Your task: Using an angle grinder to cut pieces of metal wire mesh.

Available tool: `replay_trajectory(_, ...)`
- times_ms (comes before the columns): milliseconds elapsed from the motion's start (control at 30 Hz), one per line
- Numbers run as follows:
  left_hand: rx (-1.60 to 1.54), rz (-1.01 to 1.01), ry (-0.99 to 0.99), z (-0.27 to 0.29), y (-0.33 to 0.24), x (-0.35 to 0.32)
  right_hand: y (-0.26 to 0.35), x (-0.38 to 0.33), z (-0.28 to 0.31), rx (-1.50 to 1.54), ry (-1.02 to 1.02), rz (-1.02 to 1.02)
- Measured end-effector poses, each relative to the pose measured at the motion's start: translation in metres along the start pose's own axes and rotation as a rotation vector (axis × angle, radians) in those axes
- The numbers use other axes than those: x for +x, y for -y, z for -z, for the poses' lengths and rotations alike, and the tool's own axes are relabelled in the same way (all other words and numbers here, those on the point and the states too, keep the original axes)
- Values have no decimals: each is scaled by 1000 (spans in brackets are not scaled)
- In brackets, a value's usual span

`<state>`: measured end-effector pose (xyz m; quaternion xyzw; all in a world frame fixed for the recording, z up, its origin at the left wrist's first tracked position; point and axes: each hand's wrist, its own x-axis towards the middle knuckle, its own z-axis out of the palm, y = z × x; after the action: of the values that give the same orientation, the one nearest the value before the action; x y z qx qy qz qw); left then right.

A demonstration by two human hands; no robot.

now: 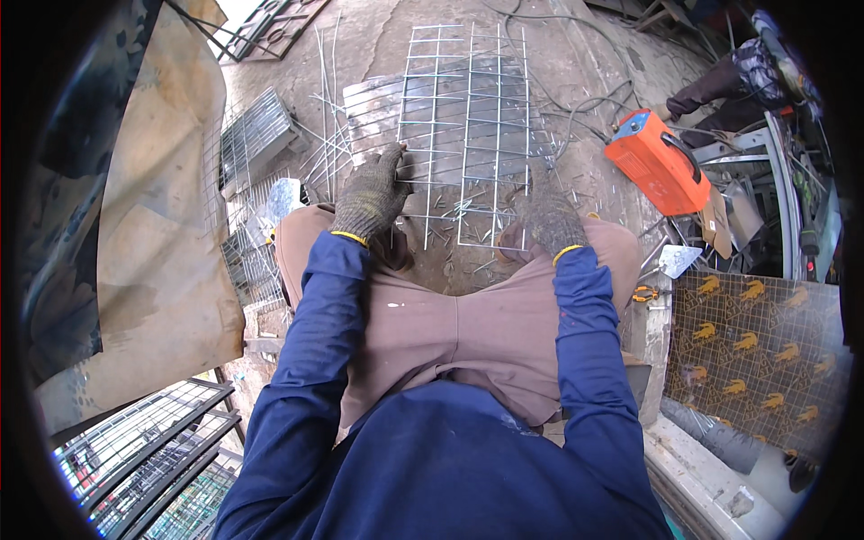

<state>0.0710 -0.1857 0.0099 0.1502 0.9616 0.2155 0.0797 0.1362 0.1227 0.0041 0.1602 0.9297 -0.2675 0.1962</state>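
Two narrow wire mesh panels lie side by side in front of me, over a grey metal sheet (364, 103). My left hand (373, 191), in a dark knitted glove with a yellow cuff edge, closes on the outer edge of the left wire mesh panel (436, 96). On the opposite side, my right hand (551, 211), gloved the same way, is closed at the outer edge of the right wire mesh panel (498, 96). Its fingertips are hard to make out against the dark floor. The panels have a slim gap between them.
An orange machine (657, 162) with a black handle stands at right, cables trailing behind it. Bundled mesh (258, 139) and loose rods (331, 126) lie at left. Short wire offcuts (468, 209) litter the floor. Orange-handled pliers (644, 293) lie at right; another person's leg (706, 88) is beyond.
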Motion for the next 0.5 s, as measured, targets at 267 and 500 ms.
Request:
replay_trajectory(267, -126, 90, 140, 6, 0, 1, 10, -5, 7, -31, 5, 53)
replay_trajectory(500, -395, 122, 144, 22, 0, -1, -1, 3, -2, 40, -97, 78)
